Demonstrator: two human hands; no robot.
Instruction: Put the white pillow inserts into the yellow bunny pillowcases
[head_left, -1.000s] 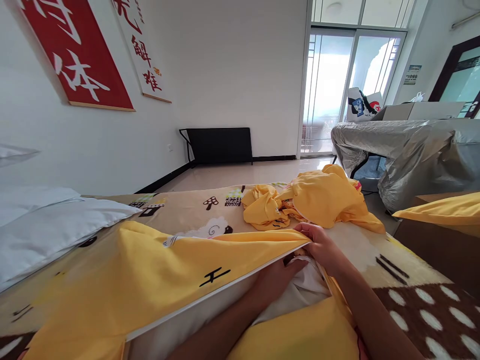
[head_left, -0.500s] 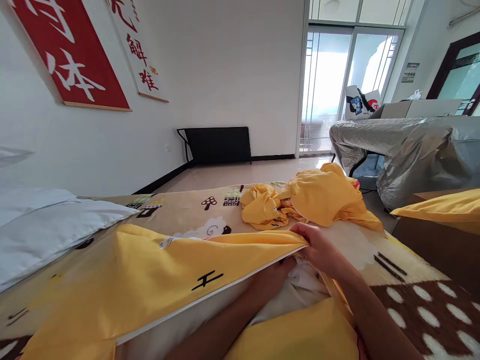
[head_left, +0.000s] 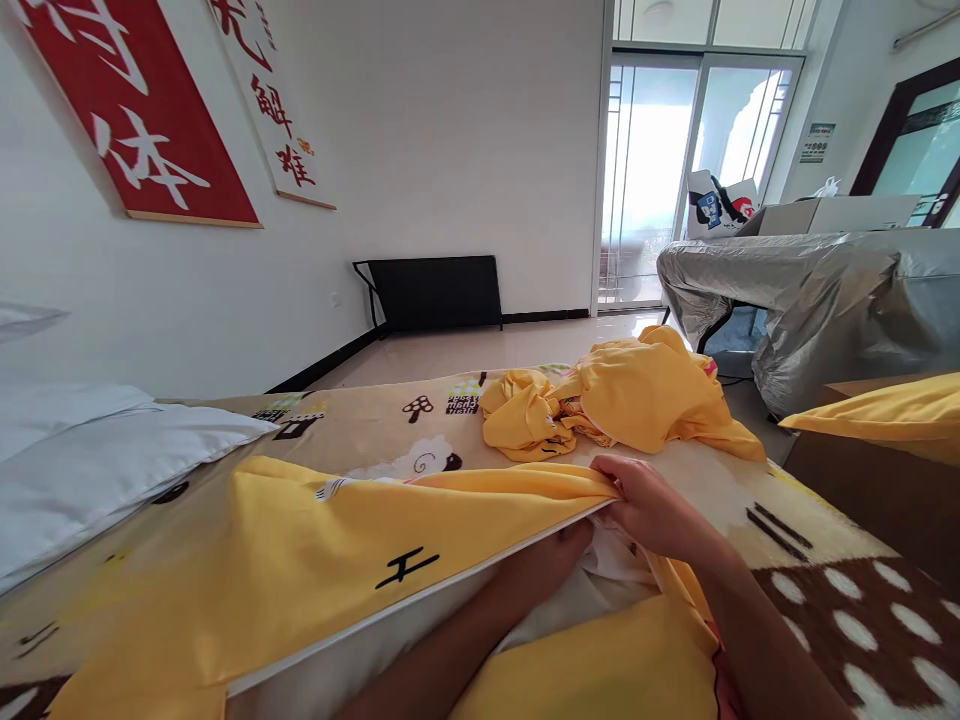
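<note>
A yellow fabric cover (head_left: pixel 322 540) with black marks and a white-edged opening lies spread before me on the bed. My right hand (head_left: pixel 649 505) pinches its edge at the far right corner of the opening. Through that opening reaches my left arm, and my left hand (head_left: pixel 566 550) is inside near the same corner; its fingers are hidden by the cloth. White lining (head_left: pixel 562 605) shows inside around my forearm. Just beyond my right hand lies a crumpled heap of yellow cloth (head_left: pixel 645 390).
A patterned beige and brown blanket (head_left: pixel 360 425) covers the bed. White pillows (head_left: pixel 150 450) lie at left. To the right are a cardboard box (head_left: pixel 847 490) with yellow cloth (head_left: pixel 885 415) over it and a table under a silver cover (head_left: pixel 817 290). A folded black frame (head_left: pixel 435 293) leans on the wall.
My right hand has shifted slightly to the right with the cover's edge in its grip. My left hand has slid a little further under the cloth.
</note>
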